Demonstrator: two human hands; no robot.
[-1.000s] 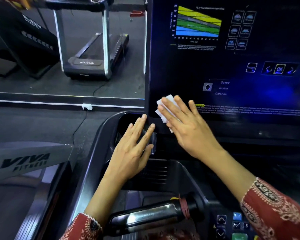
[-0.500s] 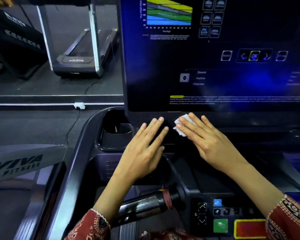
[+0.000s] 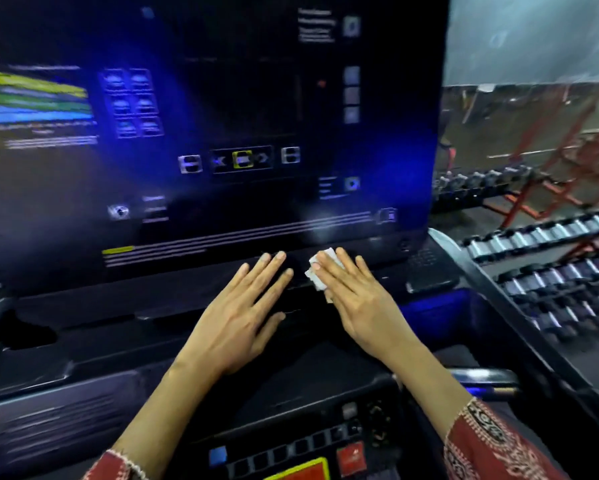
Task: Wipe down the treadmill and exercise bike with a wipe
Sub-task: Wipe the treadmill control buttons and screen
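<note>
The right hand (image 3: 360, 299) is pressing the white wipe (image 3: 317, 271), fingers straight, onto the treadmill ledge (image 3: 152, 292) just below the screen (image 3: 222, 98); the left hand (image 3: 246, 317) is lying open beside it. Treadmill wiping seems underway, calling next for a sideways sweep.

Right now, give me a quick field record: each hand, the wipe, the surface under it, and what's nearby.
left hand: flat, fingers straight, resting on the ledge
right hand: flat, fingers straight, pressing the wipe down
wipe: white, mostly under the right fingers
ledge: black, just below the screen
screen: dark with graphics, above both hands
button panel: at the bottom edge, untouched
dumbbell rack: off to the right
</note>
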